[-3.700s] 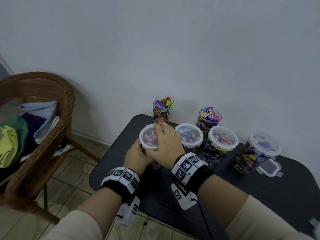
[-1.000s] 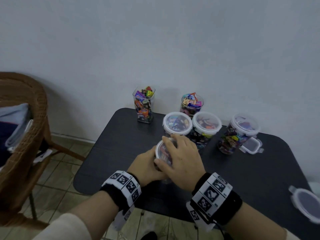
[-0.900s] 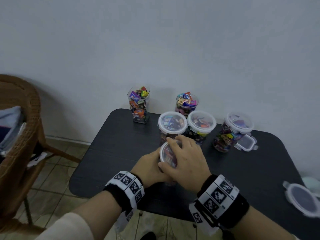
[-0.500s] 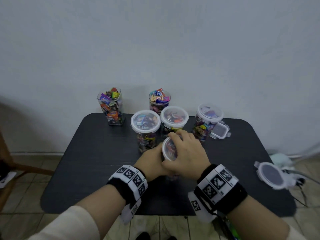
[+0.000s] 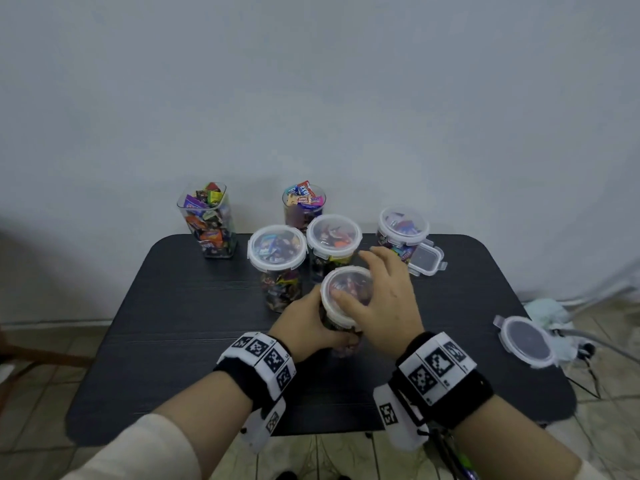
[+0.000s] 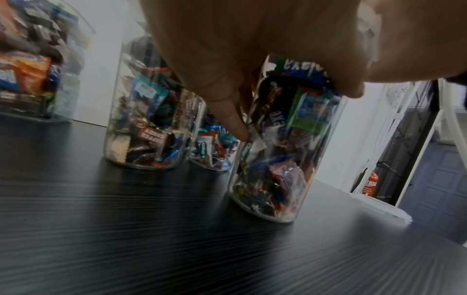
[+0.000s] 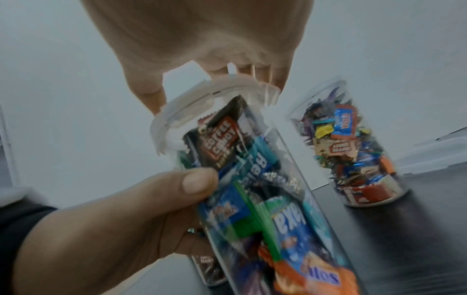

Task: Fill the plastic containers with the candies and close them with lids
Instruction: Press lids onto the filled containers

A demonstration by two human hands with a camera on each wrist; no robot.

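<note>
Head view: left hand point(image 5: 304, 329) grips candy-filled container point(image 5: 341, 327), right hand point(image 5: 384, 299) atop.

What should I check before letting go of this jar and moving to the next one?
1. Held jar steadied by left hand: ok.
2. Lid seated on it under right hand: ok.
3. Lid clips latched all round: cannot tell.
4. Jar standing on the table: ok, per the left wrist view.
5. Square jar and round jar at the back lidded: not ok.
6. Spare round lid within sight: ok, at the table's right edge.
</note>
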